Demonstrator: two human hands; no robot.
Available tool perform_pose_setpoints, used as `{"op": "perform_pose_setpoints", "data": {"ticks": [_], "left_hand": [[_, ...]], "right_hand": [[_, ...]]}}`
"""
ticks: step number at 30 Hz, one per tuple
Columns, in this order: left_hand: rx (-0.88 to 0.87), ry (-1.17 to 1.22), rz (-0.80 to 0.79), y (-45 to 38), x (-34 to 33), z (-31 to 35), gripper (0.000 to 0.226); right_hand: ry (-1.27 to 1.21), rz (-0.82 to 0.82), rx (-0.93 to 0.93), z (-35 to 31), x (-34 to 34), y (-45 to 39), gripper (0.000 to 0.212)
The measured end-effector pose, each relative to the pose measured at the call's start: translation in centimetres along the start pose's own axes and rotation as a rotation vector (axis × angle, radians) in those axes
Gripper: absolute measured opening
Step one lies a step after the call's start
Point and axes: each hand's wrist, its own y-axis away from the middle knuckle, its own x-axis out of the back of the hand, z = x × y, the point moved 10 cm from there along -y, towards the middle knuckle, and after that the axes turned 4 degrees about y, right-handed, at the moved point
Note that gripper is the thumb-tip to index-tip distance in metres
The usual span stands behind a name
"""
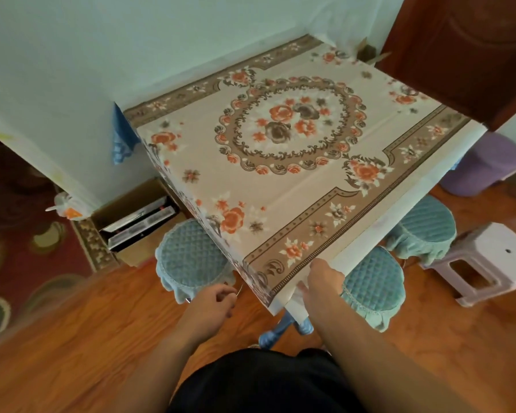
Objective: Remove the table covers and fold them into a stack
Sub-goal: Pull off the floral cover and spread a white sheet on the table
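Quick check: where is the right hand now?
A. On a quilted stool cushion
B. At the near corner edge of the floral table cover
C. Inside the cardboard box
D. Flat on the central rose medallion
B: the right hand grips the floral table cover at its near corner.

Both forearms are bare (no sleeves showing), above dark black clothing [259, 380] on the lap.
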Motion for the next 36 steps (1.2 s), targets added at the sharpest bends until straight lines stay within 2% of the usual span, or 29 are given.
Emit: {"op": "perform_pose_setpoints", "data": {"ticks": [3,5,7,10,12,15,16,18,23,27,31,33,36], "left_hand": [[0.003,0.015,-0.03,0.0,-0.2,-0.6,0.021],[-0.001,0.026,-0.042,0.1,-0.4,-0.7,0.021],[-0.001,0.019,-0.045,0.0,-0.6,-1.1,0.022],[0.007,-0.021,-0.053,-0.3,-1.1,-1.8,0.028],[-0.018,-0.017,-0.053,-0.3,-1.6,-1.8,0.047],[-0.134,0.01,0.053,0.4,-2.1,0.2,0.103],[-0.167,-0.013,0.12,0.8,-2.0,1.2,0.115],[-0.23,-0.012,0.242,1.4,-1.8,3.4,0.126],[-0.376,0.103,0.501,2.9,-0.6,9.5,0.12],[-0.391,0.187,0.588,3.2,0.1,14.0,0.113],[-0.344,0.155,0.657,2.4,1.7,13.7,0.103],[-0.358,0.124,0.731,2.6,3.6,11.4,0.085],[-0.396,0.187,0.796,3.7,6.5,7.8,0.038]], "right_hand": [[-0.084,-0.097,-0.024,-0.4,-0.5,4.7,0.006],[-0.042,-0.222,-0.082,1.0,-1.8,5.6,0.009],[0.029,-0.363,-0.152,3.0,-3.2,6.1,0.021],[0.13,-0.436,-0.237,4.8,-3.5,6.7,0.034],[0.088,-0.417,-0.248,3.8,-3.3,7.6,0.027],[-0.054,-0.47,-0.213,0.4,-4.3,9.3,0.003],[-0.116,-0.495,-0.223,-0.7,-4.7,10.2,0.004],[-0.231,-0.563,-0.247,-2.9,-5.7,12.4,0.004],[-0.341,-0.701,-0.238,-7.7,-7.3,16.6,0.008],[-0.388,-0.796,-0.211,-11.2,-7.6,19.5,0.005],[-0.433,-0.855,-0.171,-14.1,-7.3,20.9,0.007],[-0.426,-0.87,-0.148,-15.0,-6.6,20.8,0.014],[-0.453,-0.847,-0.132,-15.6,-5.2,19.9,0.022]]}}
